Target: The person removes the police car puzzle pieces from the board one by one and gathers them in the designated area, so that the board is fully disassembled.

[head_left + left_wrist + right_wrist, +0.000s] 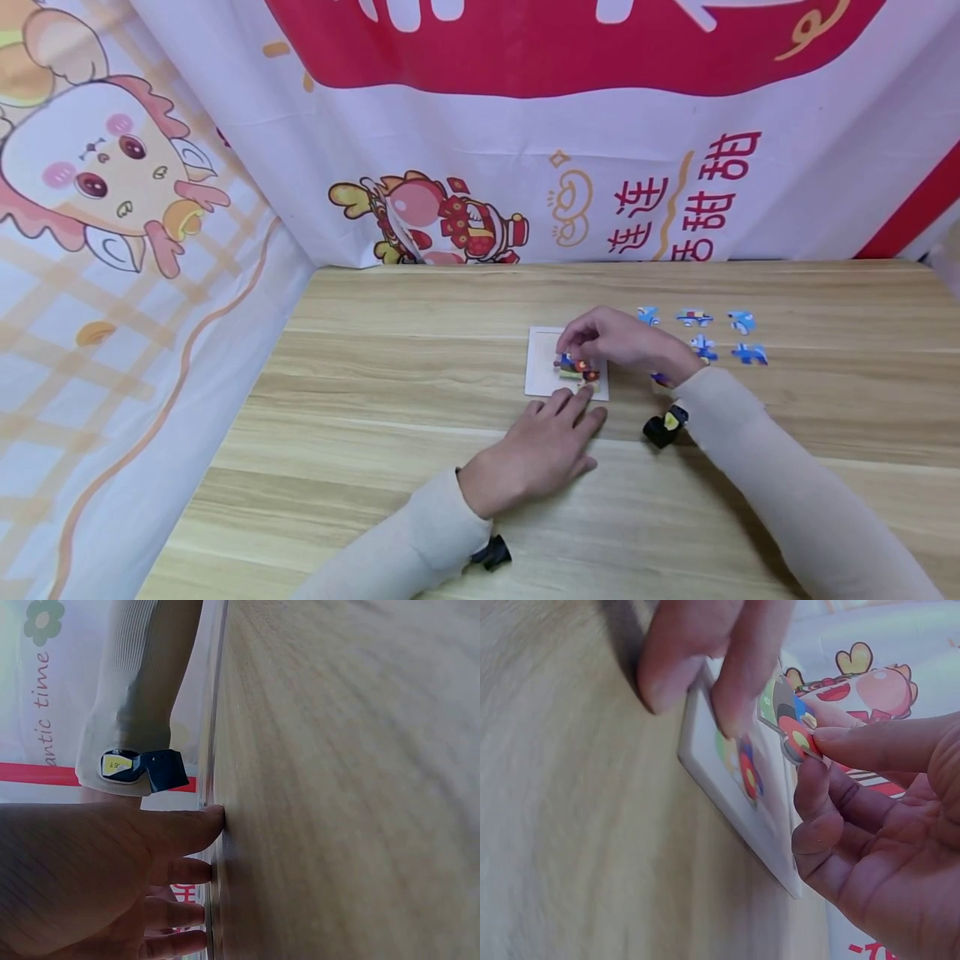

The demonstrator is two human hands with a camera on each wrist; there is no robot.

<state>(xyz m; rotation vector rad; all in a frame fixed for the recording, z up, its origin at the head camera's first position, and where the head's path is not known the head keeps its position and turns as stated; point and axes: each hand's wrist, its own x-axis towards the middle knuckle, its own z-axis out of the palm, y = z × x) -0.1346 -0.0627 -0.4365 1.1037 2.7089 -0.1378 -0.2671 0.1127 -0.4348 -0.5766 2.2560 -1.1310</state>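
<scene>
A white square puzzle board [534, 383] lies on the wooden table, with a colourful puzzle piece [748, 774] set in its near right corner. Over the board, my right hand [626, 340] pinches another puzzle piece [793, 729] between thumb and forefinger. In the right wrist view this piece, green, grey and blue with a red round part, is tilted and raised off the board. My left hand [542, 450] reaches the board's near edge with its fingers spread. Its fingertips touch the board by the placed piece, while its thumb [196, 825] rests on the table.
Several loose blue puzzle pieces [749, 353] lie on the table [360, 350] to the right of the board, one partly hidden by the right wrist. Black wrist cameras [666, 427] hang at both sleeves. A printed white curtain [465, 125] stands along the table's back edge.
</scene>
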